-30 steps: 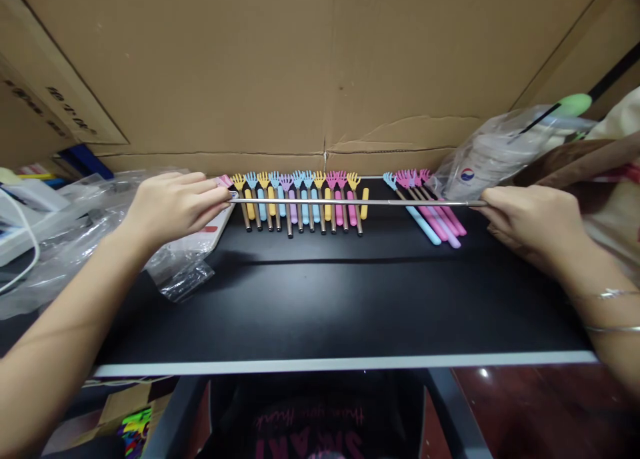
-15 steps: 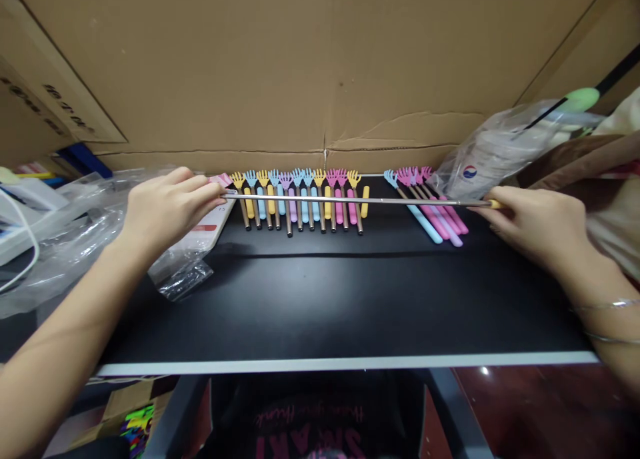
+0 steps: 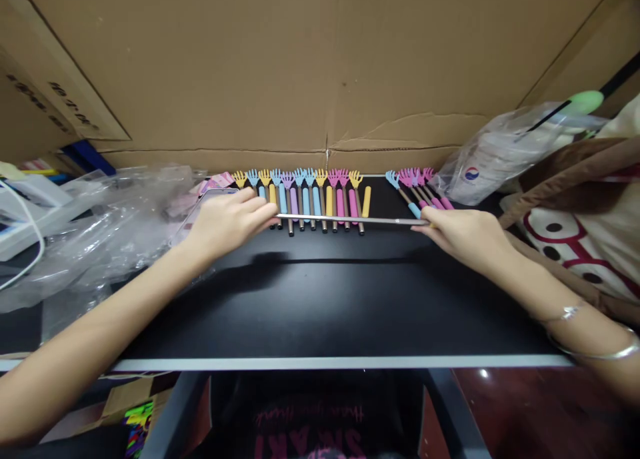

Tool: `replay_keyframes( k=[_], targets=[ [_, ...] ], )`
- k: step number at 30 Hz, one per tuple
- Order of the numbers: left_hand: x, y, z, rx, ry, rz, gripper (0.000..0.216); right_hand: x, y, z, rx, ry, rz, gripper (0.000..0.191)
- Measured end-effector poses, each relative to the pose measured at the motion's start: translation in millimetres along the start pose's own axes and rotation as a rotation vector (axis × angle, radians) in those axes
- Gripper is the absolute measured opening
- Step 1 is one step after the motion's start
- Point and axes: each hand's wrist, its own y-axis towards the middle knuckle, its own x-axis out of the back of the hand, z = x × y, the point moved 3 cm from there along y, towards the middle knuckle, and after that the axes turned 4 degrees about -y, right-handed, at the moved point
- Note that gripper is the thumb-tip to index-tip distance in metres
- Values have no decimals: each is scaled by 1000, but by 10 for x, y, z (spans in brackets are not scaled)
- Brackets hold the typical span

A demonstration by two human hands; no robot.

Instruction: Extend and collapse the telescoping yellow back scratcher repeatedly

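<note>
A thin telescopic back scratcher point(image 3: 345, 219) is stretched level above the black table, its metal rod running between my hands. My left hand point(image 3: 233, 220) pinches the rod's left end, and my right hand point(image 3: 465, 238) is closed round the other end, where a bit of yellow shows. The fingers hide both ends. Behind the rod lies a row of back scratchers point(image 3: 310, 178) with small claw heads and metal shafts, with coloured handle grips point(image 3: 340, 206) between them. Near my right hand are several back scratchers with pink, blue and purple parts point(image 3: 407, 178), partly covered by that hand.
Clear plastic bags point(image 3: 115, 226) and a phone-like flat object point(image 3: 215, 192) lie at the left. A bagged cup point(image 3: 493, 162) stands at the right, beside a patterned cloth item point(image 3: 575, 239). Cardboard point(image 3: 225, 66) walls the back. The table's pale edge point(image 3: 345, 364) runs in front.
Both hands have moved inward, the right one farther, and the rod between them shows much shorter. It also sits slightly lower in view. The row behind stays put.
</note>
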Motion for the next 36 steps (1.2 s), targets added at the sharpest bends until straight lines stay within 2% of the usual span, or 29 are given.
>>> replay_keyframes(
  k=[2,5,11,16,20,23,27,32,36],
  targets=[
    [16,69,-157,-26,-44,-26,35,51,52,150,47,-16,-64,35],
    [52,116,-299,11,-74,-50,36,145,102,268,113,-37,-127,38],
    [136,122,-392,51,-126,-44,40,253,91,264,191,-24,-219,40],
    [98,124,-402,94,-188,18,41,255,69,223,168,9,-205,39],
    [81,138,-440,124,-231,68,41,283,87,261,157,57,-128,41],
    [146,197,-507,127,-239,77,39,317,116,388,150,103,-78,37],
    [259,340,-643,64,-281,67,34,379,180,661,163,165,-20,29],
    [291,464,-703,125,-287,77,30,461,270,848,85,149,-65,25],
    [251,461,-719,162,-339,137,29,468,296,882,92,122,-85,20]
  ],
)
